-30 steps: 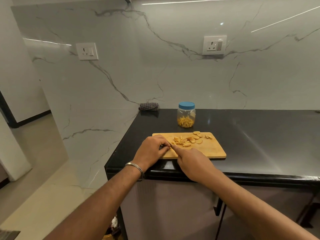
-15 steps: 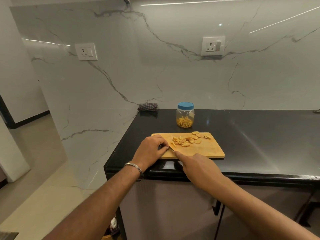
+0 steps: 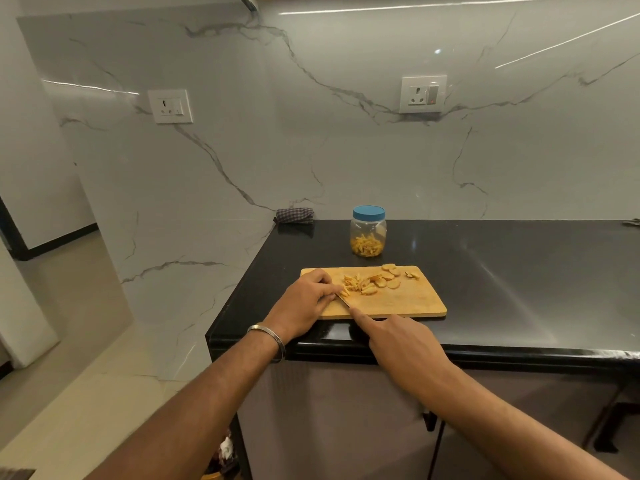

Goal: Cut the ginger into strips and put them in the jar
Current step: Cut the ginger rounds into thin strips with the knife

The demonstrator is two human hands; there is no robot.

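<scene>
Head view, places taken from the wooden cutting board point(image 3: 398, 303) on the black tabletop point(image 3: 519, 271). Left hand point(image 3: 304, 299): fingers curled, pinning ginger at the board's near-left, presumably steadying it. Right hand point(image 3: 401, 344): wrapped round a knife point(image 3: 343, 301), forefinger along the spine for control. Ginger strips point(image 3: 353, 284) and slices point(image 3: 389, 275): mid-board. Jar point(image 3: 368, 237), blue-lidded, part-filled: just behind.

Jar point(image 3: 368, 236) behind board point(image 3: 398, 301); ginger point(image 3: 367, 283) on board.
</scene>
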